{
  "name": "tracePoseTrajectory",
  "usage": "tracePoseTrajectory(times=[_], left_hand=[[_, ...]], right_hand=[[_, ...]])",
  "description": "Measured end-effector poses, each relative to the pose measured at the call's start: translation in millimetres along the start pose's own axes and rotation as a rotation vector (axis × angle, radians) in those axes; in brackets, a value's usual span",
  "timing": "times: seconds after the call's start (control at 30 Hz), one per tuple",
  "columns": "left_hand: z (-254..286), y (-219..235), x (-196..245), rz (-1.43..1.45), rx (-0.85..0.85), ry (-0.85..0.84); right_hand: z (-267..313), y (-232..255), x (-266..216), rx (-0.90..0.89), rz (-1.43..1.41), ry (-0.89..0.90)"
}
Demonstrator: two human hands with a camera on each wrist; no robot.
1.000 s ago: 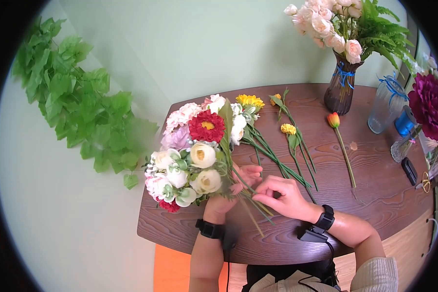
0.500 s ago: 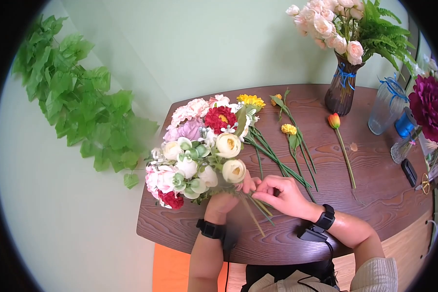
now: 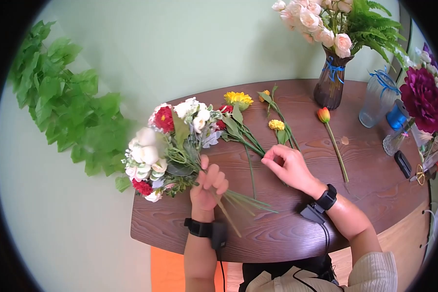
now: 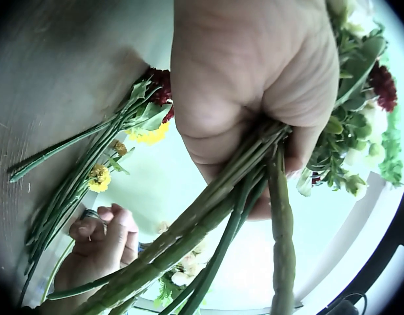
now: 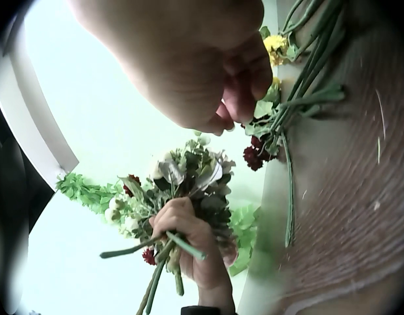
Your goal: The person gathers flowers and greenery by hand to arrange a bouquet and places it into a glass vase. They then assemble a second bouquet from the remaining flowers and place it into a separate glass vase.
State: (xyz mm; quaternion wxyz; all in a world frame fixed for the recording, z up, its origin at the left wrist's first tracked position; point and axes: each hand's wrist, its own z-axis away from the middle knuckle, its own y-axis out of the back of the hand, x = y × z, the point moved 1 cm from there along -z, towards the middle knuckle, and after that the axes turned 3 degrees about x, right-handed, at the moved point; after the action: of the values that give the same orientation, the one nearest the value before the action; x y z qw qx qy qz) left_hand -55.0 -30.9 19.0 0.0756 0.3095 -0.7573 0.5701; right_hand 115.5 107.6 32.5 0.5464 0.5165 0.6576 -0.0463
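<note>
My left hand [image 3: 208, 187] grips the stems of a mixed bouquet [image 3: 148, 153] of white, cream and red flowers with green leaves. The blooms lean left, and green stems [image 4: 195, 230] fan out below the fist in the left wrist view. My right hand [image 3: 289, 168] is over the table, fingers loosely bent, with nothing seen between them. Close to its fingertips are the stem ends of a loose bunch [image 3: 248, 138], with a yellow flower [image 3: 238, 99] and a red flower [image 5: 258, 154] at its head.
Two small yellow flowers lie near the bunch, one yellow bloom [image 3: 276, 125] closer to me. An orange tulip [image 3: 323, 115] lies farther right. Behind stand a dark vase [image 3: 329, 85] of pale roses and a clear vase [image 3: 372, 109]. Blue ribbon [image 3: 396, 115] and scissors [image 3: 418, 175] are at the right.
The bouquet has turned in my left hand and tilted left, showing its leafy underside. My right hand has left the bouquet's stems and moved forward toward the loose flowers.
</note>
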Motion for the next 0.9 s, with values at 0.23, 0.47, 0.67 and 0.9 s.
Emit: tracePoseTrajectory(times=[0.23,0.47,0.67,0.9], left_hand=[[1,-2,4,0.031,-0.025,0.004],[1,-2,3,0.049,-0.034,0.017],[1,-3,2,0.048,-0.048,0.019],[1,-1,5,0.059,-0.025,-0.006]], right_hand=[[0,6,25,-0.022,0.321,-0.025],[-1,7,20,-0.163,0.401,-0.121],[-2,6,24,-0.079,0.246,-0.162],[-6,3,22,0.082,-0.033,-0.175]])
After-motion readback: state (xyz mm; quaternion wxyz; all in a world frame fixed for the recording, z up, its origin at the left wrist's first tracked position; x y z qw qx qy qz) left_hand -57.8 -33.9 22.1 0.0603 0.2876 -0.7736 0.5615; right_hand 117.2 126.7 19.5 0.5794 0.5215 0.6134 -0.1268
